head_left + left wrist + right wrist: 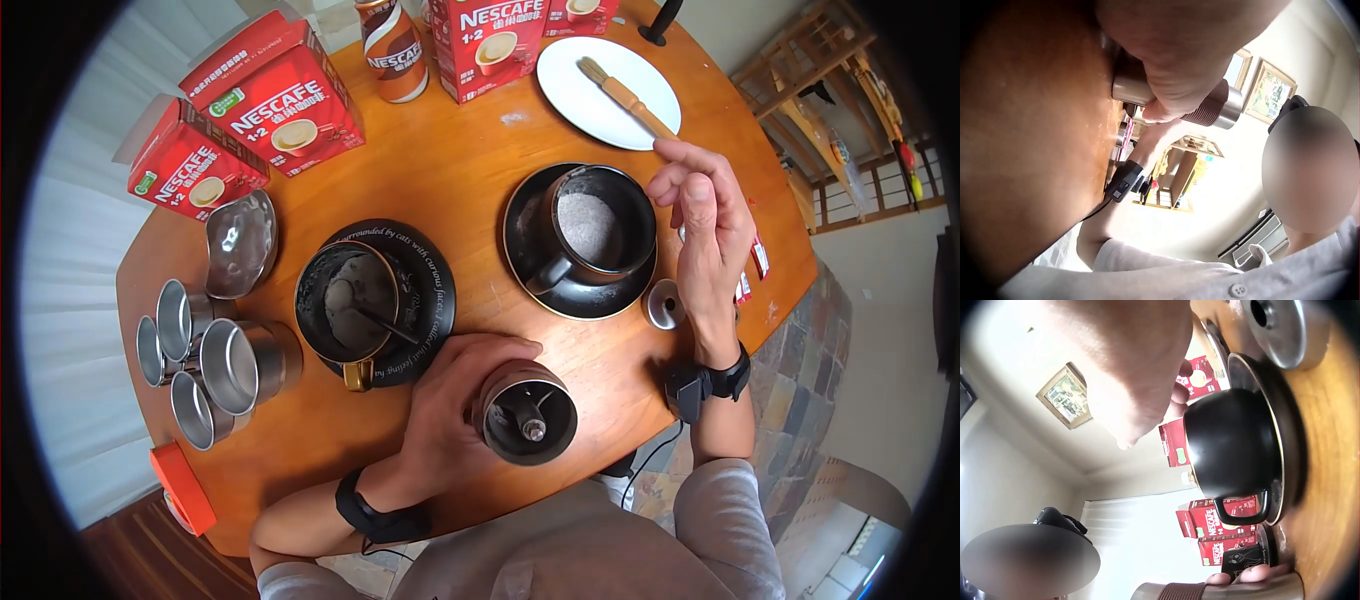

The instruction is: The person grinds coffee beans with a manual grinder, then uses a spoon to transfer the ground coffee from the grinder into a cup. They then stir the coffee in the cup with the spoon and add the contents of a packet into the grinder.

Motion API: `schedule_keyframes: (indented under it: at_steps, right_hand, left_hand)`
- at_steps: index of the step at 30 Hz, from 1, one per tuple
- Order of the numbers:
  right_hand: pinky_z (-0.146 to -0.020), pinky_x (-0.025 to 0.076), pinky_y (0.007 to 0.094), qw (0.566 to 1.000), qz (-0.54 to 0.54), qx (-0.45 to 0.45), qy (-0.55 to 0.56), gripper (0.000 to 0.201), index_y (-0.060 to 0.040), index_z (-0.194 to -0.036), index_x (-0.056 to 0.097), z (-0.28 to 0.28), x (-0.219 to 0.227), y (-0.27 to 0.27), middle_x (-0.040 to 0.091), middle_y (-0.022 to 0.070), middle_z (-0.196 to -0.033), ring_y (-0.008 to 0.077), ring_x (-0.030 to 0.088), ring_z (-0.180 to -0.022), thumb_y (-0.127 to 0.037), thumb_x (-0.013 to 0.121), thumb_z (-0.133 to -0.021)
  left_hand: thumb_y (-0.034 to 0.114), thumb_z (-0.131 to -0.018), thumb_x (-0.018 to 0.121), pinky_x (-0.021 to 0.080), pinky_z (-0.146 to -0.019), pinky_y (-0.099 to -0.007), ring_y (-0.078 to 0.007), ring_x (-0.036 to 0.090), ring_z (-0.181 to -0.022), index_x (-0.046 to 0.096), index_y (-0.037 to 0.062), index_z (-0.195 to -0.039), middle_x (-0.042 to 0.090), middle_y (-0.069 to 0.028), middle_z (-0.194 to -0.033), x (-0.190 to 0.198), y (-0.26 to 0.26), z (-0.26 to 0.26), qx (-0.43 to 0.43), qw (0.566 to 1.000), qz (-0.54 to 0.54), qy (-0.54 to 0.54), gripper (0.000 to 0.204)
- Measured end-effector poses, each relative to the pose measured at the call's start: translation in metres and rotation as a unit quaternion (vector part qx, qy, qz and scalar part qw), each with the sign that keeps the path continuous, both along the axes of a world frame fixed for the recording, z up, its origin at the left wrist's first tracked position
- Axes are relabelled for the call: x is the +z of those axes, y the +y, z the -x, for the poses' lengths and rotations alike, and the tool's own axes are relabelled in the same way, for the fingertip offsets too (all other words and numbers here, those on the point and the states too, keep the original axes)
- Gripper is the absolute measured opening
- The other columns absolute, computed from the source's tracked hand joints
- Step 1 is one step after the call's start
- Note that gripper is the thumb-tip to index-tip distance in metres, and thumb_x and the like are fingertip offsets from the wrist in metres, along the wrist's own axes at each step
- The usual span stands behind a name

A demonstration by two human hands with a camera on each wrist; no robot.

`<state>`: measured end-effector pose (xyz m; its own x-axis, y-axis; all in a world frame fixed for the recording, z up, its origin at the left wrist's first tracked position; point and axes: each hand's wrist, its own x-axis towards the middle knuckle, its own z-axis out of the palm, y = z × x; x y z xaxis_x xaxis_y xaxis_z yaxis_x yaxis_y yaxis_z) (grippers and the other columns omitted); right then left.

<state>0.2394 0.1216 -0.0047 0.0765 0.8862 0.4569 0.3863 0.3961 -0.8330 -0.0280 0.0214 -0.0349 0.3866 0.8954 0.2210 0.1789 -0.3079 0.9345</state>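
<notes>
My left hand [450,405] grips a cylindrical metal grinder [528,415] standing on the table, its open top showing a central shaft; the left wrist view shows its ribbed brown band [1207,106]. My right hand [710,220] is raised with nothing in it, beside a black cup [603,225] holding greyish powder, on a black saucer [530,275]. In the right wrist view the hand [1141,369] hangs near that cup [1232,444], fingers loosely bent. Left of the grinder, another black cup [345,300] holds powder and a dark spoon [390,325], on a lettered saucer [437,290].
Several metal cups [230,365] and a clear dish [242,245] stand at left, near an orange object [183,490]. Red boxes [290,110] and a bottle [395,55] line the back. A brush [625,95] lies on a white plate [570,70]. A round metal lid [663,304] lies near my right wrist.
</notes>
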Motion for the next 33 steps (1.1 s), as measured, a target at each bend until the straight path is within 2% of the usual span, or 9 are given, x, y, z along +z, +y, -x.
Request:
schedule_keyframes:
  at_steps: [17, 20, 24, 28, 30, 33]
  right_hand:
    - [-0.080, 0.052, 0.0267, 0.999, -0.020, -0.032, -0.013, 0.041, -0.0008, -0.121, 0.073, -0.0036, -0.0064, 0.0027, 0.068, 0.0037, -0.094, 0.0116, 0.066, -0.087, -0.038, 0.060, -0.110]
    - [-0.072, 0.044, 0.0225, 0.999, -0.032, -0.026, -0.036, 0.040, -0.0004, -0.127, 0.070, -0.0052, -0.0107, 0.0050, 0.068, 0.0022, -0.094, 0.0076, 0.061, -0.088, -0.033, 0.050, -0.115]
    - [-0.077, 0.046, 0.0239, 0.999, -0.019, -0.023, -0.028, 0.041, 0.0009, -0.127, 0.070, -0.0012, -0.0057, 0.0000, 0.067, 0.0029, -0.094, 0.0085, 0.061, -0.088, -0.034, 0.052, -0.114]
    - [-0.081, 0.048, 0.0253, 0.999, -0.028, -0.012, -0.024, 0.042, 0.0021, -0.126, 0.069, -0.0006, -0.0012, -0.0009, 0.067, 0.0040, -0.094, 0.0099, 0.062, -0.090, -0.034, 0.055, -0.113]
    - [-0.076, 0.053, 0.0290, 0.999, -0.052, -0.007, 0.012, 0.036, -0.0009, -0.120, 0.073, -0.0012, -0.0059, 0.0020, 0.073, 0.0074, -0.097, 0.0138, 0.068, -0.084, -0.034, 0.065, -0.108]
    - [-0.073, 0.052, 0.0298, 0.998, -0.058, -0.003, -0.007, 0.035, -0.0010, -0.119, 0.073, -0.0037, -0.0033, 0.0001, 0.072, 0.0083, -0.094, 0.0158, 0.067, -0.081, -0.033, 0.066, -0.107]
  left_hand:
    - [0.005, -0.075, 0.093, 0.053, -0.103, -0.0395, -0.0285, 0.065, -0.121, 0.059, 0.0039, -0.129, 0.068, -0.0148, -0.127, 0.0034, 0.0009, -0.0008, -0.005, 1.000, 0.008, 0.024, 0.064]
    - [0.005, -0.075, 0.093, 0.053, -0.103, -0.0393, -0.0279, 0.065, -0.121, 0.059, 0.0041, -0.129, 0.067, -0.0146, -0.128, 0.0015, 0.0004, -0.0002, -0.005, 1.000, 0.009, 0.023, 0.064]
    - [0.006, -0.072, 0.093, 0.053, -0.099, -0.0372, -0.0268, 0.064, -0.116, 0.066, 0.0081, -0.128, 0.070, -0.0084, -0.124, -0.0007, -0.0014, -0.0043, 0.029, 0.999, 0.031, -0.009, 0.061]
    - [0.005, -0.073, 0.091, 0.052, -0.100, -0.0370, -0.0270, 0.065, -0.117, 0.065, 0.0078, -0.129, 0.069, -0.0088, -0.127, 0.0001, -0.0016, -0.0037, 0.024, 0.999, 0.034, 0.002, 0.062]
    - [0.004, -0.073, 0.091, 0.052, -0.101, -0.0370, -0.0270, 0.065, -0.118, 0.065, 0.0076, -0.129, 0.069, -0.0090, -0.128, -0.0014, -0.0023, -0.0017, 0.019, 0.999, 0.039, 0.010, 0.062]
    - [0.002, -0.078, 0.089, 0.050, -0.107, -0.0388, -0.0244, 0.064, -0.125, 0.056, 0.0048, -0.131, 0.066, -0.0136, -0.132, 0.0029, -0.0021, 0.0007, -0.006, 0.998, 0.039, 0.044, 0.063]
